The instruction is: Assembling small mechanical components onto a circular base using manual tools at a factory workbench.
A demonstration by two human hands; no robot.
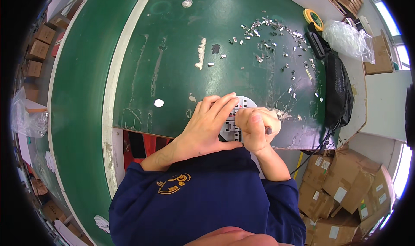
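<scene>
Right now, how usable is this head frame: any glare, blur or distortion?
Head view: strong fisheye bending of the green table edges, black corners; window glare at the right rim; both the left hand and right hand are sharp on the round grey part; small metal pieces stay distinguishable.

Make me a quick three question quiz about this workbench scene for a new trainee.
1. True or false: the left hand lies flat on the round grey part at the near edge of the green table.
2. Multiple choice: where do the small metal clips lie? A, scattered on the table beyond the hands; B, inside a cardboard box; C, in the person's lap.
3. Fill in: the right hand grips a thin tool with a dark ____ end.

Key: 1 true; 2 A; 3 rounded.
</scene>
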